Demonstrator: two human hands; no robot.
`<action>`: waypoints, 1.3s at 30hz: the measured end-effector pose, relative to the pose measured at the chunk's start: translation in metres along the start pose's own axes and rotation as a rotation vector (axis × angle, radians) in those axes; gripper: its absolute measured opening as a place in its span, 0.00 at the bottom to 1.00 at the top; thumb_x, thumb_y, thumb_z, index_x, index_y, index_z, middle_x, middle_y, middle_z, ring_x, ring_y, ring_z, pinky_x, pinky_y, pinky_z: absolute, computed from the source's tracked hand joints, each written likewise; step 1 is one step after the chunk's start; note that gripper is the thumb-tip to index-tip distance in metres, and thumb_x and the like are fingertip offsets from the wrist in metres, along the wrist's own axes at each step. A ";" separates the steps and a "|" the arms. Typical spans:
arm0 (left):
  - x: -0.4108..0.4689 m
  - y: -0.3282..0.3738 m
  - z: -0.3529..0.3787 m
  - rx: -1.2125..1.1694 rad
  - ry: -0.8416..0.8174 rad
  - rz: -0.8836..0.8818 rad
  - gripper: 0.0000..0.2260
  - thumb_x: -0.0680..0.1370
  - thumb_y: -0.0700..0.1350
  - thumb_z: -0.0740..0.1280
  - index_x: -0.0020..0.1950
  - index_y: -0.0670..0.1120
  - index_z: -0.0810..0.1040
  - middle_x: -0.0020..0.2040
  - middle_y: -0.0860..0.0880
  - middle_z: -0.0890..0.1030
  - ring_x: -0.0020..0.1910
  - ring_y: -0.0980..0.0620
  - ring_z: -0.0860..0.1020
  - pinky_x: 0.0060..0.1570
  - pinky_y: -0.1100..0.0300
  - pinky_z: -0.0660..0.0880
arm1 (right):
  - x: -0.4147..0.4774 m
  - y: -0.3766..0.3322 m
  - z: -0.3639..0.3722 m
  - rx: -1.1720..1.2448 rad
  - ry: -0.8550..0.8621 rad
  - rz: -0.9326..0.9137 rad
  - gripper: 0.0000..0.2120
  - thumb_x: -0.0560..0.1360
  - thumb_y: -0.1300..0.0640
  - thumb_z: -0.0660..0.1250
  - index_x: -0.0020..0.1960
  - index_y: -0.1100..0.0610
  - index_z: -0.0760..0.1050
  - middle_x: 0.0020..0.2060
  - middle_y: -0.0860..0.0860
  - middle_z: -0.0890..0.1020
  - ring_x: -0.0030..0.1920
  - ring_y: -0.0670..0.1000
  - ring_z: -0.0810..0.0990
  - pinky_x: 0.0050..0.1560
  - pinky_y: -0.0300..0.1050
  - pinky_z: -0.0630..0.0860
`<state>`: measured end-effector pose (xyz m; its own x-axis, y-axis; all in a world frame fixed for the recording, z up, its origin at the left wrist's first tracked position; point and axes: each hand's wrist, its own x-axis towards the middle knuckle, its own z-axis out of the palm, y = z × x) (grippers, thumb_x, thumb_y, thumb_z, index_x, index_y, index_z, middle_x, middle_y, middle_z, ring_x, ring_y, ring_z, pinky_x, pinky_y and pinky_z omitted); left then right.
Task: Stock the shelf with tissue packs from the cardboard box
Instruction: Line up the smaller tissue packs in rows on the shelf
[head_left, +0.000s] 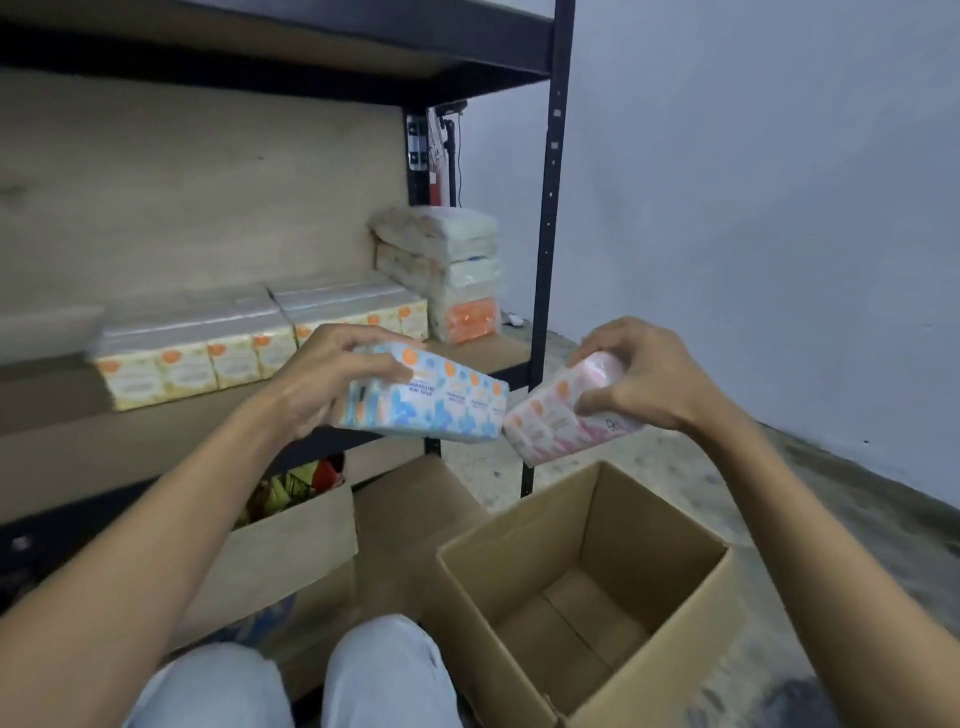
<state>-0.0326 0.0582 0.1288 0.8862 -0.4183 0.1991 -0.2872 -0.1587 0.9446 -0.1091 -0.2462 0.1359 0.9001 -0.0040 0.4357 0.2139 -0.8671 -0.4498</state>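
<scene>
My left hand (332, 374) grips a blue-and-white tissue pack (447, 405) from above, holding it level in front of the shelf (171, 441). My right hand (644, 369) holds a pink tissue pack (550, 421), tilted, its left end almost touching the blue pack. Both packs hang above the floor between the shelf and an open cardboard box (587, 587) at lower right, whose inside looks bare. On the shelf lie yellow tissue packs (208, 348) in two rows, with a stack of more packs (447, 270) at the right end.
A second cardboard box (291, 540) with colourful packets stands under the shelf at left, its flap lying toward the middle. The black shelf post (545, 260) rises right of the stack. A grey wall runs along the right. My knees show at the bottom edge.
</scene>
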 end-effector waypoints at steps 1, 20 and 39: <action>-0.004 0.004 -0.012 -0.021 0.022 0.016 0.17 0.63 0.41 0.74 0.52 0.45 0.84 0.50 0.43 0.85 0.51 0.45 0.83 0.47 0.54 0.80 | 0.005 -0.007 -0.003 0.029 0.026 -0.019 0.16 0.58 0.56 0.77 0.45 0.46 0.82 0.50 0.45 0.78 0.50 0.45 0.76 0.48 0.36 0.72; -0.082 -0.034 -0.164 0.079 0.458 0.265 0.17 0.56 0.46 0.76 0.45 0.49 0.86 0.52 0.50 0.84 0.50 0.55 0.81 0.44 0.64 0.79 | 0.104 -0.070 0.121 0.561 0.044 -0.185 0.21 0.59 0.58 0.80 0.50 0.48 0.82 0.58 0.43 0.77 0.59 0.38 0.73 0.63 0.40 0.69; -0.100 -0.087 -0.214 0.252 0.398 0.107 0.21 0.56 0.48 0.77 0.48 0.48 0.84 0.60 0.51 0.81 0.64 0.52 0.76 0.63 0.44 0.71 | 0.131 -0.044 0.156 0.602 -0.215 -0.045 0.23 0.58 0.66 0.80 0.48 0.49 0.79 0.61 0.44 0.74 0.60 0.48 0.74 0.55 0.43 0.77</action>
<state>-0.0183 0.3056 0.0827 0.9029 -0.0774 0.4228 -0.4202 -0.3654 0.8306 0.0582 -0.1304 0.0911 0.9279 0.1801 0.3266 0.3728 -0.4321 -0.8211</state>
